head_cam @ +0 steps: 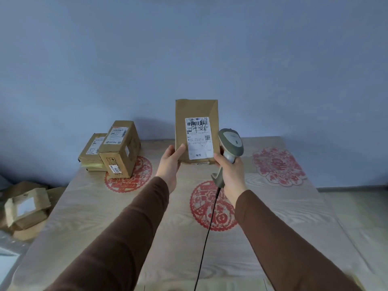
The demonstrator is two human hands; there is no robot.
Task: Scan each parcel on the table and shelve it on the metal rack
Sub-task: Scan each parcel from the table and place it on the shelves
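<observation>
Both hands are busy: the left hand has its grip on the lower left corner of a parcel, thumb laid on the front face and fingers hidden behind, while the right hand is wrapped round the handle of a scanner. The parcel is held upright above the tabletop, its long side vertical, with a white label facing the camera. The label carries a barcode near its top, overwritten with dark pen strokes. The scanner sits just beside the parcel's lower right edge, its grey head overlapping that edge; whether they touch cannot be told. The right index fingertip lies at the parcel's bottom right corner. A black cable hangs from the scanner's handle down toward the near edge.

Both arms wear brown sleeves. Beneath them the pale wood-grain tabletop bears red paper-cut medallions.

At the far left corner of the tabletop stand more boxes: a taller one with labels on its top and side, and just beside it on the left a lower stack. Off the tabletop's left edge, lower down, lies a heap of flattened cardboard. A blue-grey wall fills the background.
</observation>
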